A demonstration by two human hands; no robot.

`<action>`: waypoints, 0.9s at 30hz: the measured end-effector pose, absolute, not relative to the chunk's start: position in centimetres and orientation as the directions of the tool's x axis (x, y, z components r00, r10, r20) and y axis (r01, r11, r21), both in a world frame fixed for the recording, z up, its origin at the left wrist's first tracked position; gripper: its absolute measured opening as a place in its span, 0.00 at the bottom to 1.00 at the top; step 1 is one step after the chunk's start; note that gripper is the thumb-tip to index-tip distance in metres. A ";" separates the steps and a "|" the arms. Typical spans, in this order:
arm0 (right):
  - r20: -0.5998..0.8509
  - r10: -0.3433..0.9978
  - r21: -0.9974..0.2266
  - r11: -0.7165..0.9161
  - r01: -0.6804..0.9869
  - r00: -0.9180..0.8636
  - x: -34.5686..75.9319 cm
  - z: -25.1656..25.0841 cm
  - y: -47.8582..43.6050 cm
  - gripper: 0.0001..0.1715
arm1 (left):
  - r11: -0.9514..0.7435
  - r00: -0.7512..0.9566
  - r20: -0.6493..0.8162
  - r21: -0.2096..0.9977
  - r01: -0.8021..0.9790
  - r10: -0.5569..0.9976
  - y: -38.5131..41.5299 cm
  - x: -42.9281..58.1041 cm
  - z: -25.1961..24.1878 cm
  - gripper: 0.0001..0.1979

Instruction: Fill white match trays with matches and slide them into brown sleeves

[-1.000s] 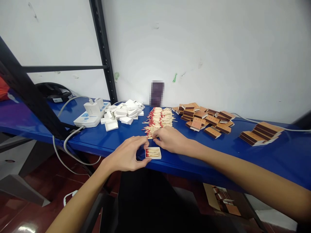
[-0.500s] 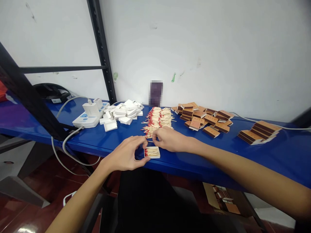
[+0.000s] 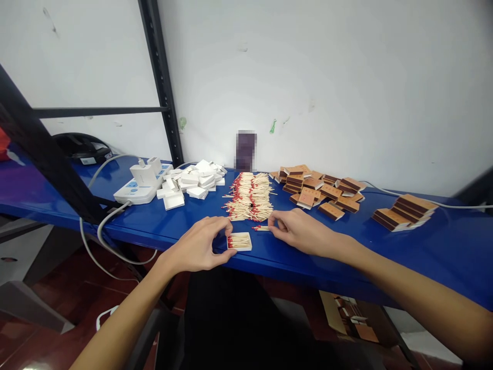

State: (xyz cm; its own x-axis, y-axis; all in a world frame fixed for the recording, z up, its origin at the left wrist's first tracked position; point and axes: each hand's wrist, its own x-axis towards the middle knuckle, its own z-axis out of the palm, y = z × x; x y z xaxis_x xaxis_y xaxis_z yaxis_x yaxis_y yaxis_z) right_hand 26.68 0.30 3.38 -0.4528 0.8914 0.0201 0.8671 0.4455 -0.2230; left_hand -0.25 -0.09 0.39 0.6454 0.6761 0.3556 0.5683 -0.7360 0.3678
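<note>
My left hand grips a small white matchbox tray by its left end, thumb at the near side and fingers at the far side. Red-tipped matches lie in the tray, heads to the left. Just to the right, my right hand pinches a few loose matches between thumb and fingers, their red heads pointing left. Behind both hands spreads a large heap of matches in rows on the blue shelf.
White empty trays are piled at the back left beside a power strip with cables. Brown matchbox sleeves form a heap at the back right, with stacked matchboxes farther right. A cardboard box stands below.
My right hand has moved right, away from the tray and the match heap, with several matches now showing in its fingers. My left hand stays on the tray.
</note>
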 end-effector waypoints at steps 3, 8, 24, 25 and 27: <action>0.008 0.896 -0.197 0.437 0.878 -0.444 26.2 3.4 0.1 0.08 | -0.723 0.639 0.340 0.362 0.588 0.690 -0.2 -0.2 0.5 0.10; 0.026 0.895 -0.219 0.440 0.871 -0.446 26.5 3.5 0.4 0.12 | -0.711 0.638 0.317 0.373 0.596 0.702 -0.3 -0.3 0.5 0.10; -0.057 0.852 -0.436 0.448 0.780 -0.521 27.1 3.7 1.4 0.14 | -0.708 0.632 0.321 0.378 0.597 0.705 -0.2 -0.2 0.4 0.10; -0.072 0.849 -0.438 0.444 0.782 -0.523 27.0 3.8 1.5 0.14 | -0.709 0.634 0.320 0.378 0.596 0.704 -0.2 -0.2 0.4 0.10; -0.102 0.848 -0.434 0.432 0.790 -0.520 26.9 4.0 1.7 0.14 | -0.709 0.636 0.318 0.377 0.596 0.703 -0.2 -0.2 0.4 0.10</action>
State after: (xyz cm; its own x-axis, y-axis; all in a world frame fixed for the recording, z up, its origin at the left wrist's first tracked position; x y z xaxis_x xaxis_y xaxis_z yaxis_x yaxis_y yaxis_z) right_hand 26.89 1.66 3.97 -0.5196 0.8483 -0.1017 0.7905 0.4321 -0.4341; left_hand -0.23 -0.22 0.41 0.6361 0.7032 0.3178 0.5957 -0.7092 0.3770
